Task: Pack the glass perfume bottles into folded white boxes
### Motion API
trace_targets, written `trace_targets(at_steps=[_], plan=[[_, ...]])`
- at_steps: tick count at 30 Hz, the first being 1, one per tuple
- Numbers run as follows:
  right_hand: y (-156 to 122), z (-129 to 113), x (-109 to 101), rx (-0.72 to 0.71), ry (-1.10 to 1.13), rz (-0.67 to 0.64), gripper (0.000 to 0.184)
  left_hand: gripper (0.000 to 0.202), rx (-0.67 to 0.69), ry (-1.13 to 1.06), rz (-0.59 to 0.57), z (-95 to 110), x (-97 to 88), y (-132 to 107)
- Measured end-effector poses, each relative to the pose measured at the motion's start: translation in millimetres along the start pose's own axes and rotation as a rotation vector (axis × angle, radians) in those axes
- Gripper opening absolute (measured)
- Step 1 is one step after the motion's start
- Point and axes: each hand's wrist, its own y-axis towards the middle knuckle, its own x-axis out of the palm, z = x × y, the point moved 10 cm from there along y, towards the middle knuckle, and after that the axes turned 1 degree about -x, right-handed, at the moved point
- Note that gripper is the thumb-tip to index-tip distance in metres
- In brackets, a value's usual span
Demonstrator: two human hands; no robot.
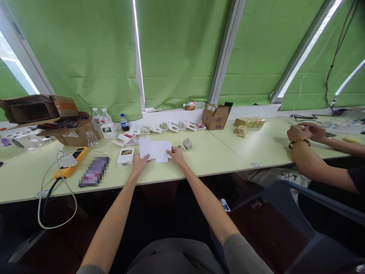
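Observation:
A flat white cardboard sheet (155,149), an unfolded carton blank, lies on the pale green table (216,152) in front of me. My left hand (139,164) grips its near left corner with the fingers closed on the edge. My right hand (176,155) pinches its right edge. A small round glass bottle (187,144) stands just right of the sheet. A small white printed box (126,156) lies to the left of my left hand.
A blurred phone (94,172), a yellow device (71,163) with a white cable, open brown cartons (71,131), water bottles (97,114) and a row of glass bottles (171,126) crowd the left and back. A co-worker's hands (302,133) work at the right.

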Motion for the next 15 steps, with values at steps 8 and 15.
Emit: trace_targets(at_steps=[8,15], plan=[[-3.4,-19.8,-11.3,-0.117,0.033,0.085,0.032,0.036,0.027,0.102,0.086,4.2,-9.5,0.2],[0.9,-8.7,-5.6,-0.045,0.089,0.049,0.030,0.032,-0.031,-0.085,0.100,1.7,-9.9,-2.4]])
